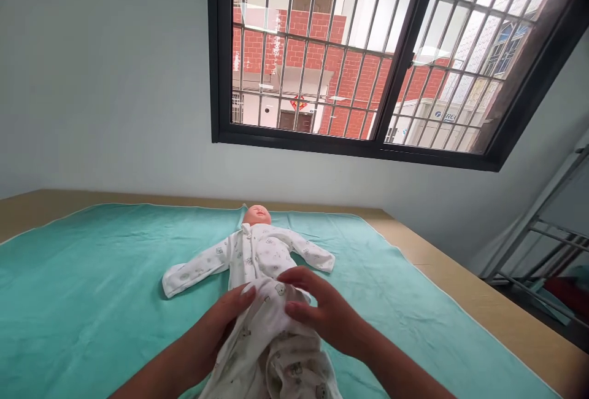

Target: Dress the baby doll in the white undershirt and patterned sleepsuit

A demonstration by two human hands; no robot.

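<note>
A baby doll [257, 215] lies on its back with its head toward the window wall. It wears a white baby sleepsuit [264, 325] with small printed figures, its sleeves spread to both sides. My left hand [221, 322] holds the lower part of the sleepsuit from the left, thumb on top and the other fingers mostly hidden by the cloth. From the right, my right hand [324, 307] grips the same part, with thumb and forefinger curved around the fabric. Below my hands the trouser part hangs in folds toward me. The doll's legs are hidden.
A green cloth [115, 276] covers most of the wooden table [442, 276] beneath the doll. Behind it stands a pale wall [105, 80] with a dark-framed, barred window [299, 141]. A metal rack [529, 233] stands at the right.
</note>
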